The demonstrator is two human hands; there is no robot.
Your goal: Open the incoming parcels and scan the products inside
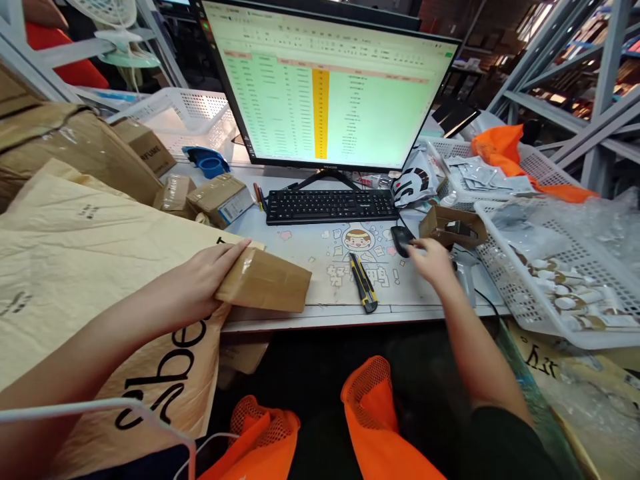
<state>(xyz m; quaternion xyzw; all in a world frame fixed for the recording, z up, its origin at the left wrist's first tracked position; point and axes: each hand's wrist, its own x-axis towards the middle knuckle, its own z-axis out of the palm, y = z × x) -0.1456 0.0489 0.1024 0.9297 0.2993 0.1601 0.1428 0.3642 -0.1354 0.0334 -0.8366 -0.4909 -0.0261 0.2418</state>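
Note:
My left hand point(213, 270) is wrapped over the left end of a small brown cardboard box point(273, 280), fingers along its taped side. The box sits at the desk's front edge. My right hand point(433, 261) has its fingers bent in at the right edge of a black computer mouse point(401, 241), gripping it there; some fingertips are hard to make out. Between my hands lies a yellow and black utility knife point(363, 283) on the printed desk mat point(310, 250). A large tan printed bag point(115, 247) spreads under my left forearm.
A keyboard point(333, 206) lies before a monitor point(325, 93) showing a spreadsheet. Small boxes point(220, 199) and a blue tape dispenser point(206, 162) stand at left. At right are an open carton point(453, 227) and a white basket point(520, 287) of small bottles.

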